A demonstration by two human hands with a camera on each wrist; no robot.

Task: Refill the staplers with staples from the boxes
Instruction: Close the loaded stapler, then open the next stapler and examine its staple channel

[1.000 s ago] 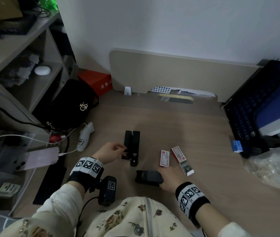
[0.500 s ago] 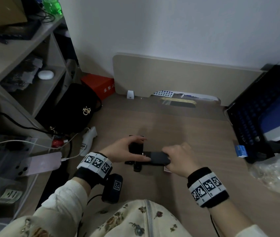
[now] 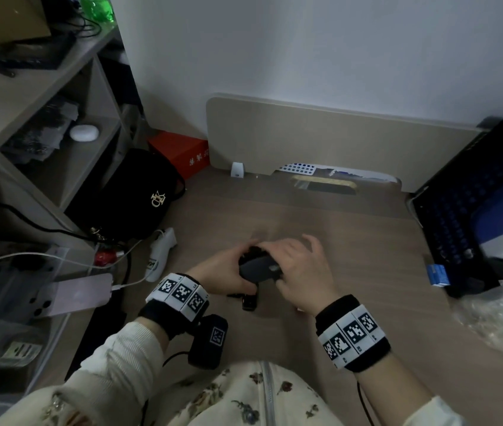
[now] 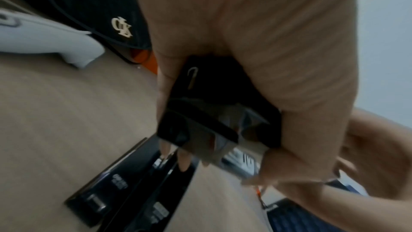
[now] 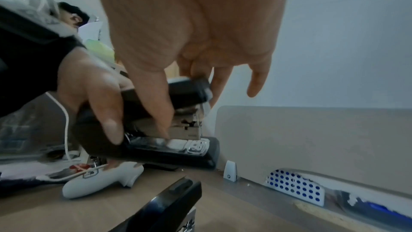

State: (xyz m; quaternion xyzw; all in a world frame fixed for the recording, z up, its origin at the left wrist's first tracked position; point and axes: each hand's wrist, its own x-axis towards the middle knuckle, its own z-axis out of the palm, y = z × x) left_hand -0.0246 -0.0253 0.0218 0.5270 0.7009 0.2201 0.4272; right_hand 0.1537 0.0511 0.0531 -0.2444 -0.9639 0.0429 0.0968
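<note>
A black stapler (image 3: 259, 267) is held above the desk by both hands. My left hand (image 3: 222, 272) grips its rear end, thumb along the side. My right hand (image 3: 302, 272) pinches its front, with the thumb down on the metal magazine and the fingers behind the raised top cover (image 5: 187, 89). The cover stands slightly lifted from the base (image 5: 178, 149). A second black stapler (image 3: 248, 301) lies opened flat on the desk under the hands, also seen in the left wrist view (image 4: 133, 191). My right hand hides the staple boxes in the head view.
A black bag (image 3: 133, 195), a white handheld device (image 3: 162, 250) and a charging pink phone (image 3: 71, 295) crowd the left. A keyboard (image 3: 459, 216), small blue box (image 3: 439, 273) and plastic bag (image 3: 496, 318) sit right. A beige panel (image 3: 336, 142) closes the back.
My right hand lifted the stapler from the desk's front and carried it up and left. My left hand left the flat stapler and took hold of the lifted one's rear.
</note>
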